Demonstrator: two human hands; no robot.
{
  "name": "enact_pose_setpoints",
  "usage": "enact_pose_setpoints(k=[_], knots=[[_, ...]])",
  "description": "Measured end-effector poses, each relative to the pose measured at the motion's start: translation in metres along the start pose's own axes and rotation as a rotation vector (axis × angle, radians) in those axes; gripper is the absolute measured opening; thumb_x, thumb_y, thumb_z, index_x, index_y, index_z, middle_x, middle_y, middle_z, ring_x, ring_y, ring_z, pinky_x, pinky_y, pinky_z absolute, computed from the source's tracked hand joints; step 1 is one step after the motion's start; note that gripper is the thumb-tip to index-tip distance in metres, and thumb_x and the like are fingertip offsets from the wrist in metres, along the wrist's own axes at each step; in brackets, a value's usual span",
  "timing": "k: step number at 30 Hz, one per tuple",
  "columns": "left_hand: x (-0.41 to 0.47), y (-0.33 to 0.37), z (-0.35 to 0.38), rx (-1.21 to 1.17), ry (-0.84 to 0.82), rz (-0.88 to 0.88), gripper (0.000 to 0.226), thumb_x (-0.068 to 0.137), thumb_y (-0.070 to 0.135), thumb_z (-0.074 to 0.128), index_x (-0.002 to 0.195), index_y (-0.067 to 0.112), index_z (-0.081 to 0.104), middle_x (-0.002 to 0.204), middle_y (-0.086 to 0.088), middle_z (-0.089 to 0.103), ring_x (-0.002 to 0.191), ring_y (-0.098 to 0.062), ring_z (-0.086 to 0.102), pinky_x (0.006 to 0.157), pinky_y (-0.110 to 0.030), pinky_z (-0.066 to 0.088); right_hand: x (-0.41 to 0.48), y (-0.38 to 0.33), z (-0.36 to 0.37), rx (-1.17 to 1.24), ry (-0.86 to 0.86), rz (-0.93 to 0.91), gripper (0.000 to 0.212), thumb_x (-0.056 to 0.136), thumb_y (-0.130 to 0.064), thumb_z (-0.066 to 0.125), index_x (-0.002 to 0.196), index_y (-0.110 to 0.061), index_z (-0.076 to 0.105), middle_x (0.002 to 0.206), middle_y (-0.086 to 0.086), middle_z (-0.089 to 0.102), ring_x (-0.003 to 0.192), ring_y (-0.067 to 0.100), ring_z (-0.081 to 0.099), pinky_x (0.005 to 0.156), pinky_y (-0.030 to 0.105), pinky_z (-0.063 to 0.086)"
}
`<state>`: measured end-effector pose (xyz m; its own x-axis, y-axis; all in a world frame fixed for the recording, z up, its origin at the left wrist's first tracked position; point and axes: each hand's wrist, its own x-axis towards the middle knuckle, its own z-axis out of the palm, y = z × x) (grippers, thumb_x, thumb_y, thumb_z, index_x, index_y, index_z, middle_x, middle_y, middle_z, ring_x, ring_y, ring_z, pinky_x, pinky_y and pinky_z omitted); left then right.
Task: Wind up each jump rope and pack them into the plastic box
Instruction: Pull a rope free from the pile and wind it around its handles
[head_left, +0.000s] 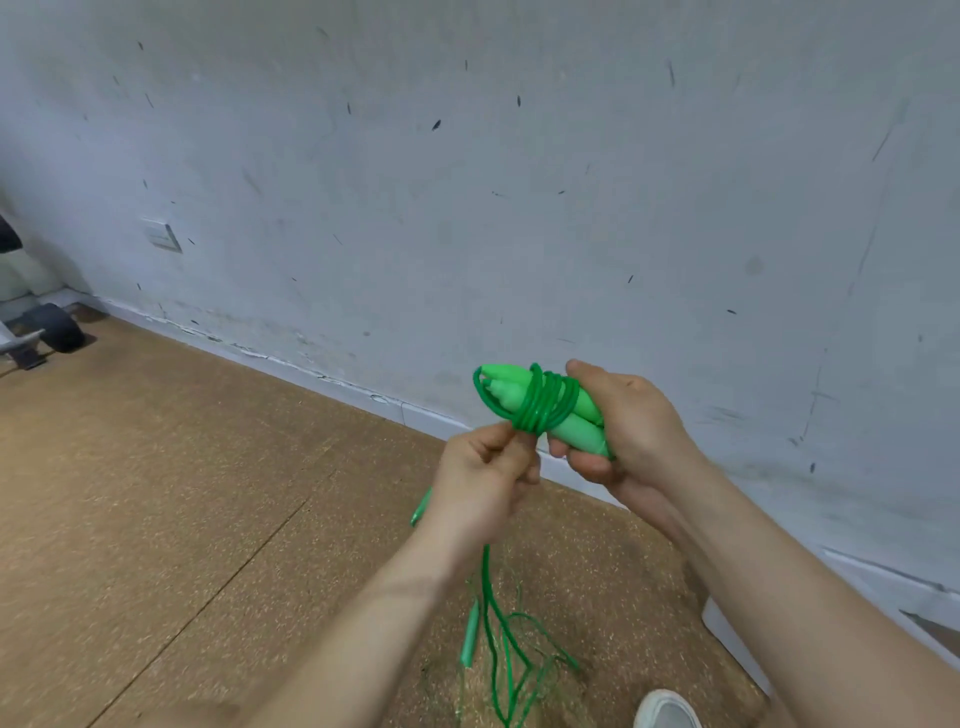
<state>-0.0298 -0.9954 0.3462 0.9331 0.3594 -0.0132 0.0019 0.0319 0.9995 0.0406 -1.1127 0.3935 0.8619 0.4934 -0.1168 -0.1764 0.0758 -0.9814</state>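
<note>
Two hands, mine, both busy with one green jump rope.

- Left fingers (511, 441): curled, thumb and fingertips pinching the rope just beneath the coil. Left hand (483, 478) sits low and in front, back toward me, forearm coming up from below.
- Right fingers (582, 460): wrapped under the pair of light green handles (574, 428), thumb lying over their top. Right hand (628, 431) grips the rear ends; the tapered front ends point left and slightly up.
- Coil (545, 402): several darker green turns wound around both handles at mid-length, held in the air in front of the wall.
- Loose rope (491, 608): hangs from my left hand to the floor, ending in a tangle near my feet.
- A further green handle (470, 639) among thin green strands on the floor.
- Shoe (665, 709): pale toe, bottom edge.
- White plastic edge (727, 639): beside my right forearm, mostly hidden; I cannot tell what it is.
- Floor (208, 493): brown, cork-like, with seams.
- Wall (467, 182): grey-white, scuffed, chipped skirting board (311, 364), socket plate (162, 235).
- Black wheel (60, 326): far left, on a pale frame.
</note>
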Motion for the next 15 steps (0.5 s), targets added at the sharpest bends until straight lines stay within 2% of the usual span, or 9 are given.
enact_pose_setpoints(k=[3,4,5,6,8,10,12,15], knots=[[-0.004,-0.009,0.007,0.951,0.059,0.429,0.016,0.097,0.026,0.043,0.089,0.019,0.054,0.068,0.0,0.06,0.059,-0.024,0.056,0.051,-0.034,0.035,0.01,0.005,0.0,-0.134,0.217,-0.045,0.036,0.098,-0.02,0.039,0.073,0.0,0.057,0.053,0.022,0.056,0.026,0.016,0.035,0.034,0.014,0.023],[-0.006,-0.005,0.006,1.196,0.049,0.493,0.009,0.094,0.026,0.05,0.096,0.018,0.055,0.071,-0.003,0.062,0.061,-0.028,0.058,0.049,-0.034,0.032,0.013,0.008,-0.001,-0.183,0.27,-0.072,0.037,0.098,-0.019,0.038,0.071,-0.001,0.056,0.055,0.024,0.057,0.026,0.016,0.04,0.035,0.016,0.026],[-0.007,-0.001,0.005,1.407,0.045,0.548,0.017,0.083,0.023,0.064,0.097,0.016,0.058,0.067,-0.003,0.061,0.054,-0.029,0.058,0.045,-0.03,0.027,0.015,0.011,-0.001,-0.254,0.313,-0.109,0.039,0.098,-0.019,0.038,0.066,-0.003,0.054,0.056,0.026,0.058,0.029,0.017,0.045,0.037,0.019,0.029],[-0.01,0.002,0.006,1.591,0.012,0.562,0.029,0.065,0.017,0.077,0.09,0.013,0.063,0.056,-0.003,0.058,0.042,-0.026,0.054,0.041,-0.026,0.021,0.018,0.015,-0.002,-0.347,0.352,-0.148,0.043,0.098,-0.021,0.037,0.059,-0.006,0.05,0.056,0.024,0.058,0.032,0.018,0.05,0.039,0.022,0.032],[-0.016,0.01,0.008,1.714,0.021,0.654,0.032,0.041,0.004,0.072,0.072,0.01,0.068,0.042,-0.001,0.05,0.027,-0.021,0.044,0.037,-0.02,0.016,0.02,0.02,-0.001,-0.556,0.411,-0.214,0.049,0.099,-0.023,0.036,0.053,-0.011,0.042,0.052,0.015,0.056,0.042,0.021,0.058,0.044,0.025,0.038],[-0.02,0.013,0.007,1.705,-0.02,0.741,0.025,0.037,0.003,0.066,0.06,0.012,0.065,0.04,0.0,0.048,0.027,-0.021,0.044,0.036,-0.018,0.02,0.02,0.023,0.001,-0.752,0.42,-0.276,0.049,0.1,-0.026,0.035,0.053,-0.014,0.039,0.057,0.012,0.054,0.062,0.032,0.063,0.056,0.035,0.048],[-0.02,0.017,0.003,1.677,-0.114,0.755,0.026,0.036,0.005,0.075,0.052,0.017,0.058,0.042,0.001,0.049,0.031,-0.022,0.047,0.037,-0.018,0.023,0.019,0.025,0.003,-0.914,0.351,-0.274,0.045,0.1,-0.029,0.032,0.058,-0.015,0.041,0.069,0.014,0.058,0.074,0.037,0.063,0.068,0.042,0.05],[-0.016,0.015,-0.012,1.532,-0.168,0.814,0.026,0.057,0.018,0.082,0.057,0.016,0.056,0.05,0.0,0.05,0.04,-0.026,0.051,0.035,-0.022,0.033,0.019,0.025,0.001,-1.101,0.215,-0.169,0.034,0.1,-0.029,0.031,0.071,-0.012,0.039,0.076,0.009,0.052,0.078,0.031,0.052,0.063,0.033,0.036]])
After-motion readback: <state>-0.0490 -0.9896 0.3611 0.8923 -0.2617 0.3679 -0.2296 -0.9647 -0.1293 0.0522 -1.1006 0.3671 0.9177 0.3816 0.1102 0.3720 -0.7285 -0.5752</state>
